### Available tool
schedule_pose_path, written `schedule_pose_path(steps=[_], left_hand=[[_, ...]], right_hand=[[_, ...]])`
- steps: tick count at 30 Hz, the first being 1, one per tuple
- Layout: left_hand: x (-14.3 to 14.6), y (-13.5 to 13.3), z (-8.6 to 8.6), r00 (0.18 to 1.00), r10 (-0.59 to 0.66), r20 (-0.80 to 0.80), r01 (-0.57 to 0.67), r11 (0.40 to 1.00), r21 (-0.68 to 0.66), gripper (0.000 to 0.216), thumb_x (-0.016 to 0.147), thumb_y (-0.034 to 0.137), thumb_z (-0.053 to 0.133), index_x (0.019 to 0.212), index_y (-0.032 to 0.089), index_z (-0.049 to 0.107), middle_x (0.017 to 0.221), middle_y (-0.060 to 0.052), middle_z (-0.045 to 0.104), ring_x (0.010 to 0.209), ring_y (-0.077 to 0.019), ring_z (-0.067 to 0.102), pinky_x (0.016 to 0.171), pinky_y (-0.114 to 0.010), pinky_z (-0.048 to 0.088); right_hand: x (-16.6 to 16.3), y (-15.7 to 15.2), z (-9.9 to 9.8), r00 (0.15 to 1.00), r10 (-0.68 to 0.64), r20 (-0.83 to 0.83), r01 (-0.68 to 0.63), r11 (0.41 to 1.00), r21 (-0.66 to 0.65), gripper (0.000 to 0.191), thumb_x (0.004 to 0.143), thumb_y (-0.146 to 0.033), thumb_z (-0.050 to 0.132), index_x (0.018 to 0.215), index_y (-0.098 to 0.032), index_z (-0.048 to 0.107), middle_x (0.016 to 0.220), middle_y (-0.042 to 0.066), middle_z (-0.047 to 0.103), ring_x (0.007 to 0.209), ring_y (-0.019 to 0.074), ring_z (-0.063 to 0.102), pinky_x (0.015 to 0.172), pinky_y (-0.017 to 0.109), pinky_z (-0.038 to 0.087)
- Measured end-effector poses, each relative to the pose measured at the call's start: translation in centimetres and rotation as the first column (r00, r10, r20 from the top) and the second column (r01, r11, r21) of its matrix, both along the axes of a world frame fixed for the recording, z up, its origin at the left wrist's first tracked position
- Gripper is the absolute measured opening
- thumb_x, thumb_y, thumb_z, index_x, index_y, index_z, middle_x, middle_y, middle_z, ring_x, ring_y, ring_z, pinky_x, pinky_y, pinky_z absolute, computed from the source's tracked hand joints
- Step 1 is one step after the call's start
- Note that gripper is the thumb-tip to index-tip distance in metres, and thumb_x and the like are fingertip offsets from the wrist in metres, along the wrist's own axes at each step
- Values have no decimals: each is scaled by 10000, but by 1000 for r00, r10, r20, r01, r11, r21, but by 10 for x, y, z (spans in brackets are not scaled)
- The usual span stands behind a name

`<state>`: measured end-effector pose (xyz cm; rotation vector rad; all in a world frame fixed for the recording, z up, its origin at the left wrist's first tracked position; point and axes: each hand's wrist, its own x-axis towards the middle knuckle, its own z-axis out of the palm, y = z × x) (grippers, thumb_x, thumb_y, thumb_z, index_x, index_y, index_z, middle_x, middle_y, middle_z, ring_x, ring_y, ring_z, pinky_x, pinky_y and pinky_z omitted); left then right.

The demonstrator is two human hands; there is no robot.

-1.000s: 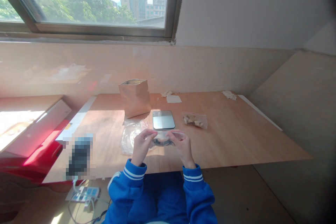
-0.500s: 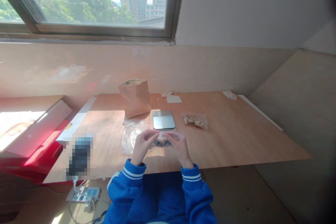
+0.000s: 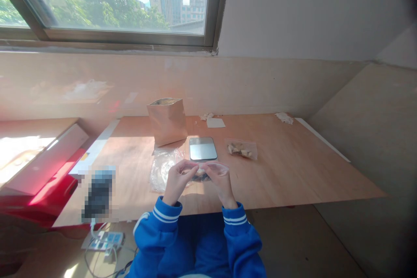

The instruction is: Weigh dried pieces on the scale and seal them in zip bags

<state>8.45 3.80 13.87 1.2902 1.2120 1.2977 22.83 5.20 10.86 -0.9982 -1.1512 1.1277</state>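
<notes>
Both hands, left hand (image 3: 177, 178) and right hand (image 3: 217, 179), pinch a small clear bag's (image 3: 208, 169) mouth, held just in front of the scale (image 3: 202, 148).

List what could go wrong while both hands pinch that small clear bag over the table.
1. The left hand and right hand hold the small clear bag only at its top edge, so it might slip or spill its dark contents onto the table.
2. The scale lies just beyond the hands; a forward nudge may bump it.
3. The open foil pouch stands upright behind the scale and looks easy to tip.
</notes>
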Motion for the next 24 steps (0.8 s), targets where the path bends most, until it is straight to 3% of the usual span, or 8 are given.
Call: schedule_pose_path(steps=[5,10,16,24], left_hand=[[1,0,-3,999,-27,22,26,999,19,280,764,413,698,812,137,687,800,-65,695,776,-197,668,688,-303,578],[7,-2,3,995,72,-64,-68,995,68,240,775,390,687,793,151,687,777,-50,695,772,-178,659,677,-266,557],[15,-4,2,997,80,-1,-80,997,24,242,734,385,725,758,146,695,740,-45,703,739,-181,672,683,-267,543],[7,2,-6,993,112,31,-109,991,-83,263,678,391,763,721,140,696,699,-40,709,690,-172,657,627,-243,506]], right_hand=[[-7,0,-6,999,-2,-35,1,999,-35,226,721,-407,758,766,-191,708,734,32,720,673,183,667,648,308,546],[-11,-4,1,995,-97,4,97,995,14,195,749,-376,738,768,-183,715,749,31,717,729,186,670,696,300,535],[-13,-6,-2,976,-192,-102,195,981,20,180,752,-337,732,681,-182,671,653,5,683,647,165,644,633,274,520],[-13,-9,0,987,-102,-121,101,995,-12,330,862,-431,603,691,-170,710,738,54,731,686,186,668,682,294,527]])
